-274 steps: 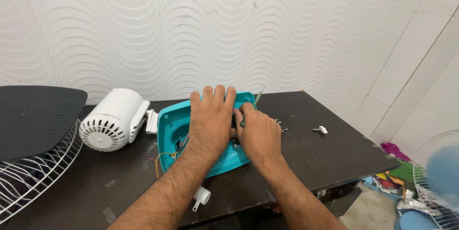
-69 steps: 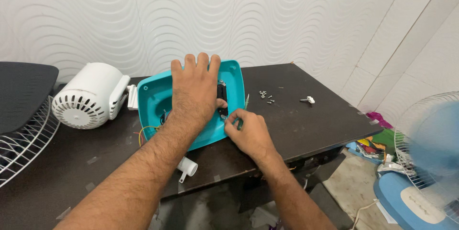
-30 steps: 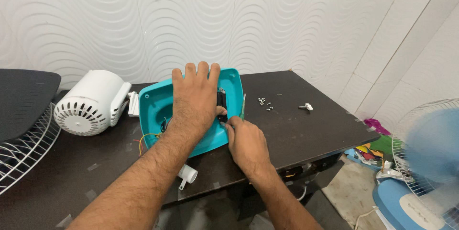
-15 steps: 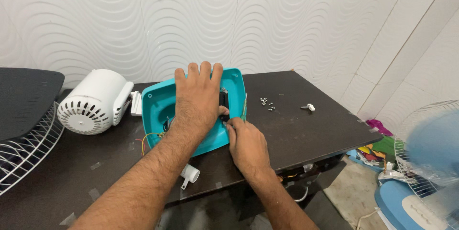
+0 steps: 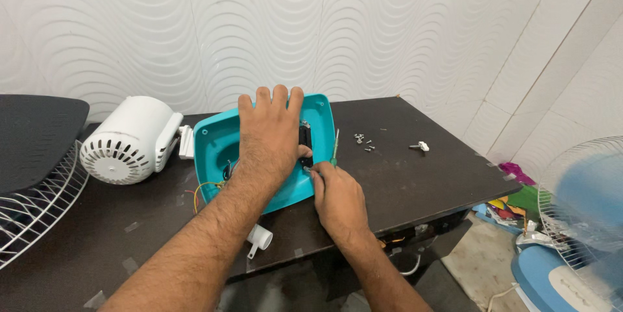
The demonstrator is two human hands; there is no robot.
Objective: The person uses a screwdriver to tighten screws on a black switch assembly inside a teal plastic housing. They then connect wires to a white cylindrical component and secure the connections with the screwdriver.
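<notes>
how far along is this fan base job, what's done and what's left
Done: the white motor sits apart from the teal base, and loose screws lie on the table. In hand: the left hand presses flat on the base while the right hand works a green screwdriver at its black part. Left: wires hang out, the wire guard is off.

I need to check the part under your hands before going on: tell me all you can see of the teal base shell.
The teal base shell looks like glossy moulded plastic, rounded-rectangular, lying hollow side up and tilted on the dark table. Yellow and red wires show at its near-left edge. The left hand presses flat on it; the right hand works at its right edge, where a black part sits.
</notes>
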